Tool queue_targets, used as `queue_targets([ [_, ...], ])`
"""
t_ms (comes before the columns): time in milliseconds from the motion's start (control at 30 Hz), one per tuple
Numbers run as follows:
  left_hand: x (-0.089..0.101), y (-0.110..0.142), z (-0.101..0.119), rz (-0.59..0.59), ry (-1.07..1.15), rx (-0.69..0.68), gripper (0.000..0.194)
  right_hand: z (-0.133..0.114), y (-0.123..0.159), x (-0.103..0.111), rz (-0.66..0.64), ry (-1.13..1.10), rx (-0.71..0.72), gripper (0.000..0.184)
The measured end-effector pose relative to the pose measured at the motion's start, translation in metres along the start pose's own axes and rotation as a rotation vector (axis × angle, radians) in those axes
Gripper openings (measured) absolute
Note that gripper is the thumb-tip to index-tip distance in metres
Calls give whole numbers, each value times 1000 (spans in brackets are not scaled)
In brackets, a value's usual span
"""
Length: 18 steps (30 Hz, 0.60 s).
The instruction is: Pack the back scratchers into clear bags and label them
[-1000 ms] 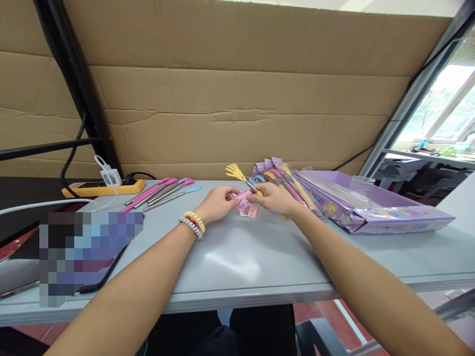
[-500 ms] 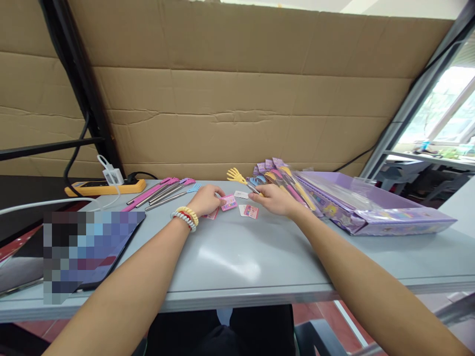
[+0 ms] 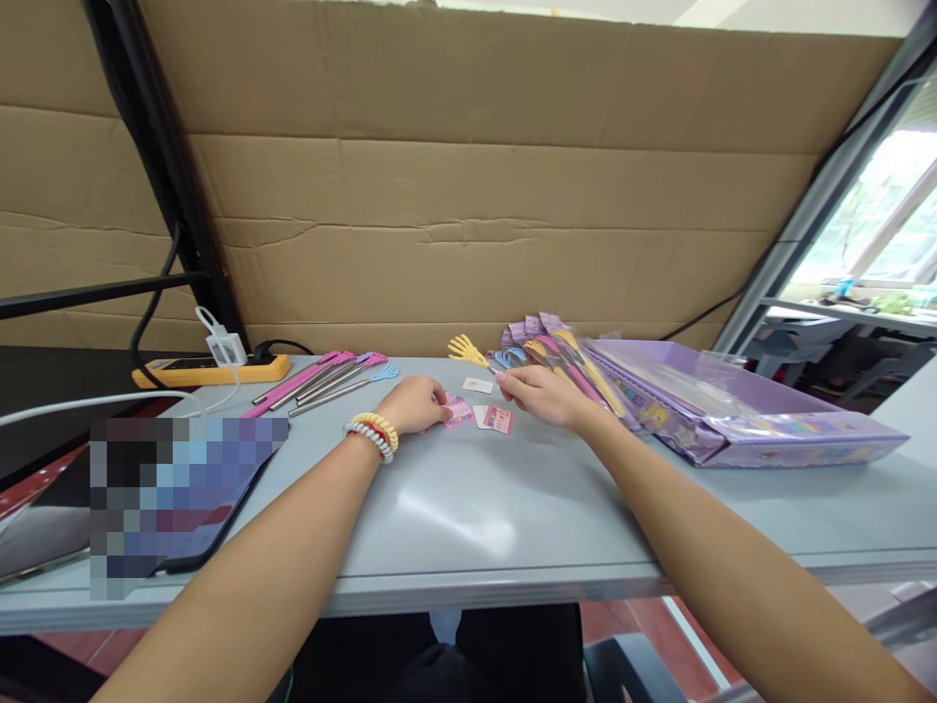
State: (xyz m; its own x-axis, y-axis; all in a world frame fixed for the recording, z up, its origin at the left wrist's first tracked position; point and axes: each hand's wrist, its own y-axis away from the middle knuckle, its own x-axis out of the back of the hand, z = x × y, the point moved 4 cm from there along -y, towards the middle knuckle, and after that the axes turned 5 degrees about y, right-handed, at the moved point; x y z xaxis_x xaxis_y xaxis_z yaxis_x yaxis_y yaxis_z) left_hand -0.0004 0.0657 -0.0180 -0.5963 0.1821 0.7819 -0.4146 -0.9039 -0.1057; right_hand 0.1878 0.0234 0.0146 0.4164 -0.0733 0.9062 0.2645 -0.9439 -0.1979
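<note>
My right hand (image 3: 543,394) is closed on the thin metal rod of a back scratcher (image 3: 467,350); its yellow hand-shaped head points away to the left. My left hand (image 3: 416,404) has its fingers closed at the edge of a small pink card (image 3: 459,411), low over the grey table. Part of that card is hidden by the fingertips. Between my hands lie a pink-and-white card (image 3: 497,419) and a small white card (image 3: 477,385). Left of my left hand lies a row of loose back scratchers (image 3: 338,383) with pink, purple and blue heads.
Several bagged back scratchers (image 3: 567,363) lean on a purple box (image 3: 787,439) at right. A yellow power strip (image 3: 212,369) with a white charger (image 3: 226,346) is at left, behind a dark flat device (image 3: 220,517). A cardboard panel (image 3: 468,195) closes off the back.
My left hand has moved slightly right and down, with the pink card now lower and turned. My right hand's fingers have shifted a little on the rod.
</note>
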Motion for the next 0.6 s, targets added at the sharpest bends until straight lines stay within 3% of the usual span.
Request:
queue_targets([
  [167,-1,1,2,0,-53,1,19,-1,1,2,-15,-24,-12,32],
  [333,5,2,4,77,-176,32,14,-2,1,2,-31,9,-18,29],
  [600,9,6,7,98,-206,86,12,2,-2,2,87,67,83,32],
])
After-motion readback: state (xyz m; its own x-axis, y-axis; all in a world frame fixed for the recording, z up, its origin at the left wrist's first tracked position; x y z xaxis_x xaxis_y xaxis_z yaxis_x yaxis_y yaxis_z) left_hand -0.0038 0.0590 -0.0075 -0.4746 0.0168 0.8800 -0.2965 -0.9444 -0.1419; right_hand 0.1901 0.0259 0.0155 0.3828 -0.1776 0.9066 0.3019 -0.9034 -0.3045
